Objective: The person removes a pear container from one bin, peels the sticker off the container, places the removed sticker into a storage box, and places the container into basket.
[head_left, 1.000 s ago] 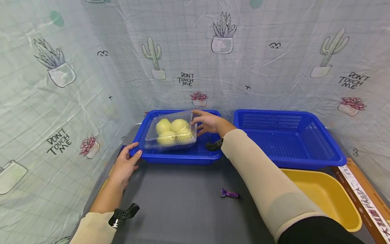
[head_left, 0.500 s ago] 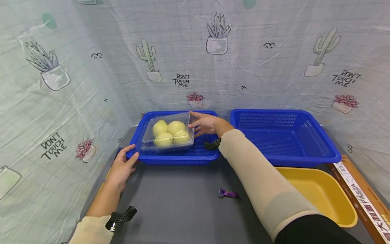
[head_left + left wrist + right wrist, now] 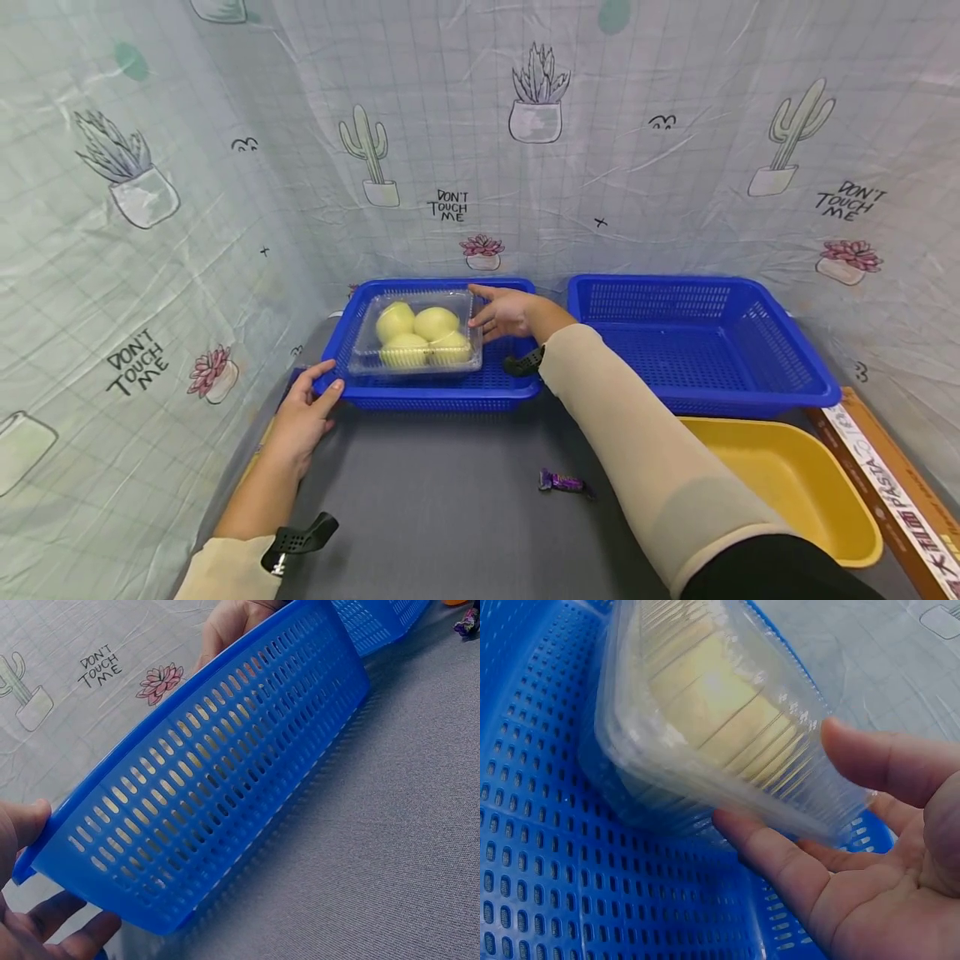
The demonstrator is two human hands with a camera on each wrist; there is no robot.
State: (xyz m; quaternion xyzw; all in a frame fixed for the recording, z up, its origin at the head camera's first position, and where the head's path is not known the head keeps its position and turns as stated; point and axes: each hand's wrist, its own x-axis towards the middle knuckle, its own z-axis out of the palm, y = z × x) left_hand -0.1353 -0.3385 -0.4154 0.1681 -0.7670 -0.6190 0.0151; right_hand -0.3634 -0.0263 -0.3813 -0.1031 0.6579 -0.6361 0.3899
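Observation:
A clear plastic clamshell box (image 3: pixel 367 346) with several round, pale yellow-green fruits (image 3: pixel 437 323) inside sits flat in the left blue basket (image 3: pixel 442 393). At the basket's front left corner, my left hand (image 3: pixel 300 417) pinches the rim, thumb on top and fingers below, as the left wrist view shows. My right hand (image 3: pixel 510 312) is at the box's right end with fingers extended. In the right wrist view, the index fingertip (image 3: pixel 731 821) is right at the box's edge and the thumb (image 3: pixel 870 754) is beside its far side; the other fingers are partly hidden behind the box.
A second blue basket (image 3: pixel 810 398) stands to the right, with a yellow basin (image 3: pixel 787 475) in front of it. A small purple-wrapped candy (image 3: pixel 562 482) lies on the grey table (image 3: pixel 427 492). Printed boxes (image 3: pixel 892 483) line the right edge; a patterned curtain (image 3: pixel 637 192) hangs behind.
The clamshell box was tilted with its right end raised and now lies level in the basket. My right hand has come slightly lower beside it; the left hand keeps its place.

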